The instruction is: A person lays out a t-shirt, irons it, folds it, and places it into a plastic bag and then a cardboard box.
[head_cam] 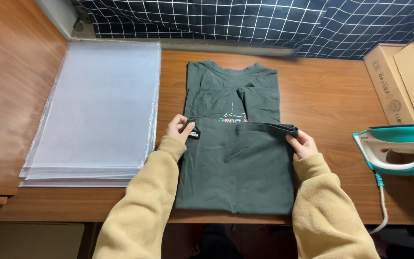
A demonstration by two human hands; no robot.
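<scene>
We pinch the folded edge of the dark green shirt (238, 168) on the bench (331, 96): left hand (179, 128) at its left corner, right hand (302, 144) at its right, fold running sideways between them.

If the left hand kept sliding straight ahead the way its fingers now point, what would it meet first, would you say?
The left hand, gripping the folded edge of the dark green T-shirt, points up and slightly right. It would probably cross the shirt's upper half first, around the printed chest, though depth is hard to judge.

Single head-worn view, looking steeply down from close above onto the brown wooden counter (331, 96), facing the far checked cloth.
</scene>
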